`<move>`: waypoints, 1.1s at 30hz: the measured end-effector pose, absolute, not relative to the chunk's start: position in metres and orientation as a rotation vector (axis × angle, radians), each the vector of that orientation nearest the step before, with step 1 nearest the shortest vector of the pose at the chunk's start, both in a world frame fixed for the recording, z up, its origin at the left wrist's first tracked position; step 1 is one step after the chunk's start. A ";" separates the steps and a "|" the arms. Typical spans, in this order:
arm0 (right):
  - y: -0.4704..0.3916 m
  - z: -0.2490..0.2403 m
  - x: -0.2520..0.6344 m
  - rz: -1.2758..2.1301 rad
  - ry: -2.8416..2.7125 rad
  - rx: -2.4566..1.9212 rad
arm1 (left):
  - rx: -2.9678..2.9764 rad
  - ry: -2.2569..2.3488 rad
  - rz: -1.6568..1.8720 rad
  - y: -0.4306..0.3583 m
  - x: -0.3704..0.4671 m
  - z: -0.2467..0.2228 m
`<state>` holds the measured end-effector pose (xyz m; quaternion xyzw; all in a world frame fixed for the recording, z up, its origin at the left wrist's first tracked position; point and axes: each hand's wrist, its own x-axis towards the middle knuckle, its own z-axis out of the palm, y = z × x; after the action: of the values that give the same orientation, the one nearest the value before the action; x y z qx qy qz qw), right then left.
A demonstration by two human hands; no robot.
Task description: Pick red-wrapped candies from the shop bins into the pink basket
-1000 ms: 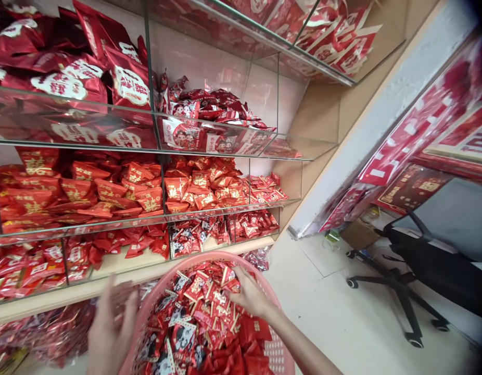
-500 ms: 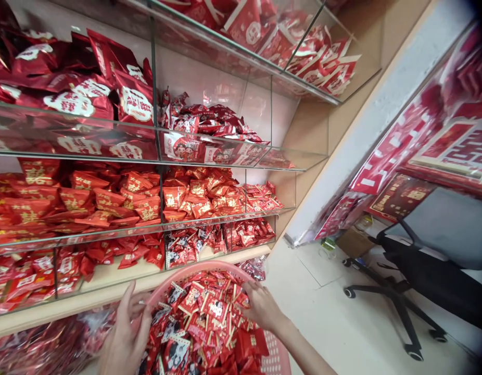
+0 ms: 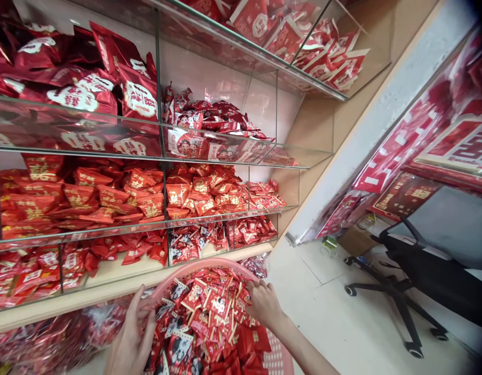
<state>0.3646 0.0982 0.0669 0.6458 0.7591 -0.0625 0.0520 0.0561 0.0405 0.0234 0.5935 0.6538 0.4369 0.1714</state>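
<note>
A round pink plastic basket [image 3: 278, 359] with perforated sides stands below the shelves, heaped with small red candy packets [image 3: 217, 307]. Some packets at its left carry a black-and-white panda print. My left hand [image 3: 132, 333] grips the basket's left rim, thumb on the inner side beside the packets. On the opposite rim, my right hand [image 3: 264, 303] has its fingers curled over the edge. Both hands are closed on the basket, and its near side runs out of the picture.
Glass-divided shelves [image 3: 85, 227] full of red packets rise in front of me. Clear bags of red goods [image 3: 41, 338] lie under the lowest shelf. To the right are a wheeled black office chair [image 3: 416, 260] and red decorations [image 3: 397, 151] along the wall.
The camera view has shifted slightly, so shelves and basket sit a little further right. Both hands keep their places on the basket's rim.
</note>
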 end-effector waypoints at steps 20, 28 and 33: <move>0.107 0.075 0.356 -0.463 2.546 2.051 | 1.995 1.814 1.084 0.033 0.090 0.017; 0.095 0.056 0.299 -0.184 2.638 2.016 | 2.022 1.799 1.071 0.032 0.090 0.010; 0.081 0.046 0.299 -0.233 2.656 2.005 | 1.968 1.785 1.087 0.032 0.084 0.008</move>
<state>0.2992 0.0815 0.0463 0.5981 0.7924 -0.0696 -0.0971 0.0838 0.0322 0.0081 0.6793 0.6161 0.3751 0.1349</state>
